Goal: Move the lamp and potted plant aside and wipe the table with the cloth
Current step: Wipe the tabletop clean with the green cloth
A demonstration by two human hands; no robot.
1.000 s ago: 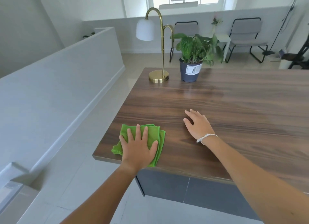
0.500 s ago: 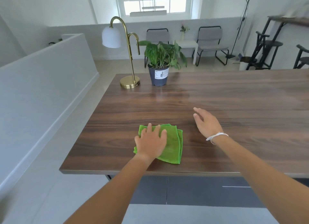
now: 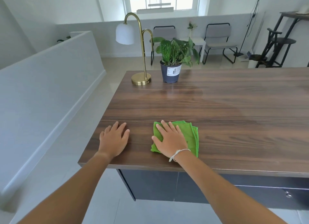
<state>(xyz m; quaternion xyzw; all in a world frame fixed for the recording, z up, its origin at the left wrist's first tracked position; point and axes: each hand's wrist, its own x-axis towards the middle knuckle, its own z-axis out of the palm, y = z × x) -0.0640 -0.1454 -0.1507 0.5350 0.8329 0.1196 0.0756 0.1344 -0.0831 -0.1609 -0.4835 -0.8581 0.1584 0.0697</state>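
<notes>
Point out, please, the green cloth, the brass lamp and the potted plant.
green cloth (image 3: pixel 191 135): head view, bare part right of the hand.
brass lamp (image 3: pixel 141 79): head view, round base.
potted plant (image 3: pixel 171 73): head view, dark pot's label.

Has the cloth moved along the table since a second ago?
Yes. The cloth has slid right, away from the table's left corner, and is now under the right hand.

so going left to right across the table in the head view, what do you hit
left hand flat on the wood → lamp at the far corner → right hand pressing the green cloth → potted plant just right of the lamp → bare table
</notes>
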